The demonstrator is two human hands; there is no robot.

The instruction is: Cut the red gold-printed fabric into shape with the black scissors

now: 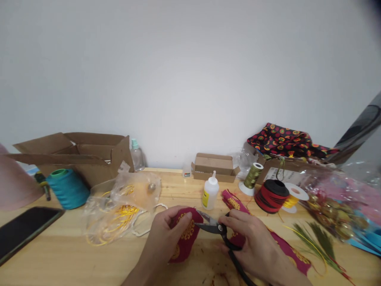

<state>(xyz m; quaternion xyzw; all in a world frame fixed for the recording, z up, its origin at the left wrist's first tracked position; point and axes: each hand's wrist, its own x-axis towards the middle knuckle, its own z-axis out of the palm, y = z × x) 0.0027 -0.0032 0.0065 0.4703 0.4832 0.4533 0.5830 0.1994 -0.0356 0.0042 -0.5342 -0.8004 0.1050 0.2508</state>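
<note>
Cardboard crowds the far left of my wooden table (107, 262): a big open carton (98, 163), with a ribbed teal cone of thread (69, 190) leaning just before it and a clear bottle with a mint cap (137, 157) beside its right end. Nearer, a black phone (26, 230) lies flat at the left edge, and a crinkled clear bag (111, 194) with glossy yellow cord spreads toward my left hand (165, 230). A squeeze bottle (210, 194), white, rounded and spouted, stands upright just beyond the blades, closest of all to my work; a low cardboard box (212, 163) sits behind it.

To the right stand an olive spool (253, 176), a fat black-and-red spool (271, 196) and a white-flanged one with yellow thread (295, 194). Farther right, shiny plastic covers round gold bells (335, 216), near feathery green strands (320, 238).

My left thumb and fingers are clamped on a red cloth piece (186, 234), soft, curved along its edge, with raised-looking gold motifs, at near centre. My right hand (253, 234) is closed around the black handles of scissors (220, 228), their blades parted at the cloth's right edge. A matching red strip (293, 254) runs beneath that hand.
</note>
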